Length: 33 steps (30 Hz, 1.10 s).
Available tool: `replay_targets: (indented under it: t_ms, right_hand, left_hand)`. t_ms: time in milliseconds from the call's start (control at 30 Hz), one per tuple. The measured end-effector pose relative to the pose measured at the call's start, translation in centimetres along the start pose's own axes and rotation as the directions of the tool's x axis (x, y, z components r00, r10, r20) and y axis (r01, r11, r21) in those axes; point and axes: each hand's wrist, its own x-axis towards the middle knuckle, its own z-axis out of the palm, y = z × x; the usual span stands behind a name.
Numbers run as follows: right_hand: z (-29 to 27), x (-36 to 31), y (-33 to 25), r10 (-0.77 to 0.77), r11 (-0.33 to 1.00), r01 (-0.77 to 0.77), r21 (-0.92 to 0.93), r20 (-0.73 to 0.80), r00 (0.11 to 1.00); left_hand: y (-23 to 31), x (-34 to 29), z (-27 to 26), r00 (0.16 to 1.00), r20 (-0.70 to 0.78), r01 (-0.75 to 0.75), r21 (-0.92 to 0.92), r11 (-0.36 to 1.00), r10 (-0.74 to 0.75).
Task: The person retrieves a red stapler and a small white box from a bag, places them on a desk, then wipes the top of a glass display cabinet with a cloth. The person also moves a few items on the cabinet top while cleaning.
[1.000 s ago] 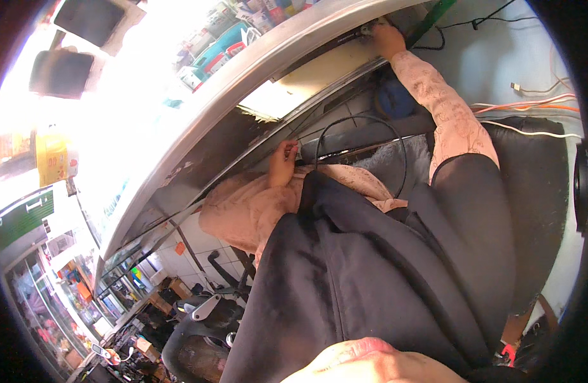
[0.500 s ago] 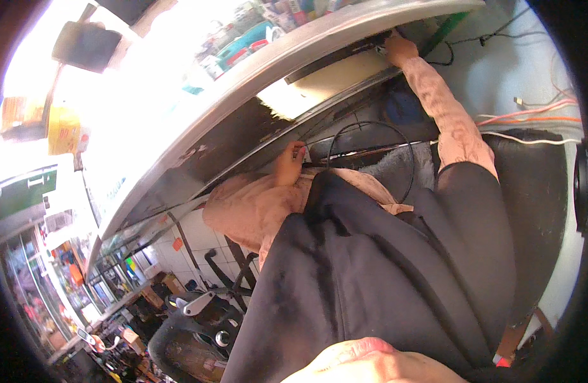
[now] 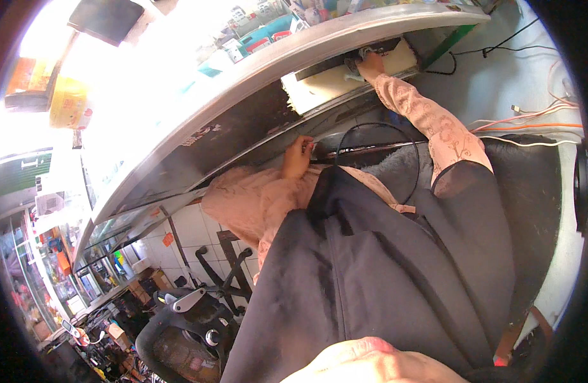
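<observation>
Nearest the camera, the person's dark outer garment (image 3: 383, 281) fills the lower middle of the view, with pink patterned sleeves coming out of it on both sides. The left hand (image 3: 297, 156) sits close to the body at the lower edge of the table (image 3: 256, 76), its fingers curled in and pressed together around something small and pale at the end of a thin dark rod (image 3: 370, 151) that runs off to the right beneath the table; what exactly is pinched there is too small to tell. A black cable (image 3: 377, 127) loops up in an arc just beside that hand and falls back over the lap, probably slack left so the rod end can be reached without pulling. Farther out, the right arm stretches fully up and away, and the right hand (image 3: 372, 64) rests on a cream-coloured drawer (image 3: 345, 80) that stands open below the grey tabletop edge; the hand lies against a small dark object (image 3: 358, 59) at the drawer's back, but whether the grip is spread or closed on it I cannot tell. The drawer seems pulled out so that the far hand can reach inside while the near one steadies the work below. To the right, orange and white wires (image 3: 530, 124) trail along the pale wall, and a black office chair (image 3: 192, 319) stands on the floor at lower left.
</observation>
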Motion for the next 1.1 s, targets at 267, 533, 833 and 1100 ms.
replay_targets:
  t_ms: [267, 533, 833, 1100]
  right_hand:
    - [1.8, -2.8, -4.5, 0.201, 0.950, -0.182, 0.256, -0.049, 0.978]
    - [3.6, -4.2, -7.2, 0.247, 0.919, -0.263, 0.293, 0.089, 0.965]
    - [5.1, -7.8, -11.6, 0.006, 0.939, -0.083, 0.334, 0.225, 0.974]
    - [4.7, -8.4, -11.5, -0.285, 0.664, -0.236, 0.710, 0.532, 0.798]
  left_hand:
    - [-0.3, 0.3, -0.1, 0.999, 0.031, 0.034, 0.001, 0.999, -0.034]
    - [-0.5, 0.3, 0.2, 0.999, 0.023, 0.027, 0.070, 0.997, -0.029]
    - [-0.3, -0.2, 0.1, 1.000, -0.010, -0.021, 0.065, 0.998, 0.022]
    - [0.4, -0.4, -0.1, 0.995, 0.018, 0.097, 0.080, 0.992, -0.099]
